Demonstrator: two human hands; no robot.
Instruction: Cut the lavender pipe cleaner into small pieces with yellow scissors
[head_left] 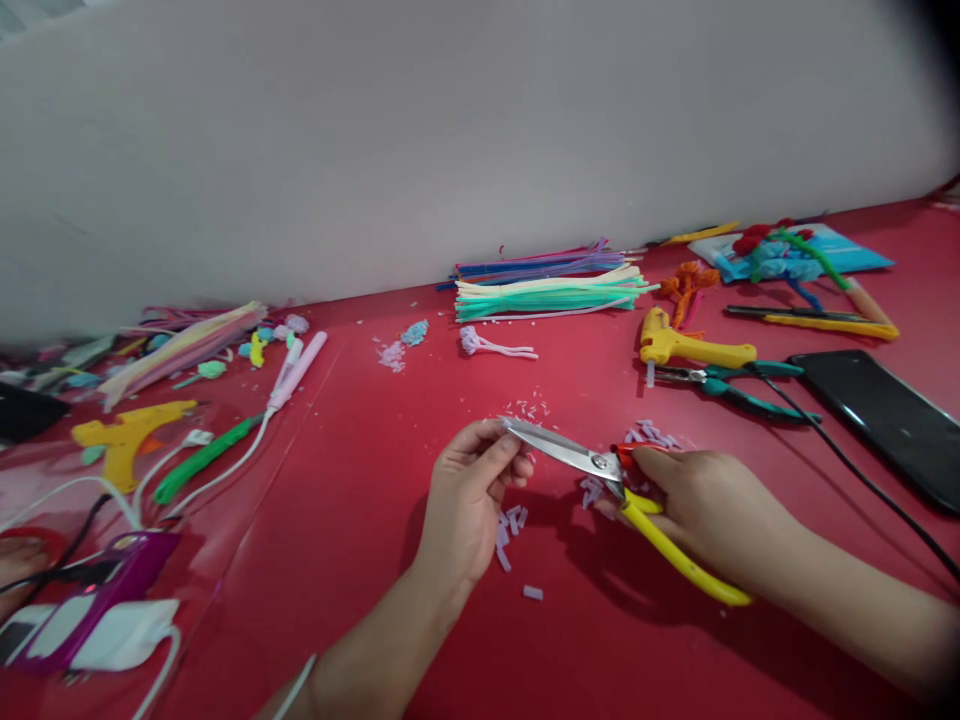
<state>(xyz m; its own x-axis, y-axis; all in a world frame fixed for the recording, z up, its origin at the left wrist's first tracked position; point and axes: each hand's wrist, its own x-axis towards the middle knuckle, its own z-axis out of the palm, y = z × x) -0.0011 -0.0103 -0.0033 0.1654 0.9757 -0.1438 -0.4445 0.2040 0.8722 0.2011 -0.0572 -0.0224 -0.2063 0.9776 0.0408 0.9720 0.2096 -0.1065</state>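
Note:
My right hand is closed around the handles of a pair of scissors, one red and one yellow. The blades point left, nearly together, and their tips reach the fingertips of my left hand. Thumb and fingers of that hand are pinched together; what they hold is too small and covered to name. Tiny pale clippings lie just beyond the blade tips. Short lilac pieces are scattered beneath and between my hands, with more lilac pieces behind my right hand.
Behind lie bundled pipe cleaners and a lilac fluffy piece with two stems. To the right are a yellow glue gun, pliers and a phone. Leftward are another glue gun, a power strip, cords and a person's hand.

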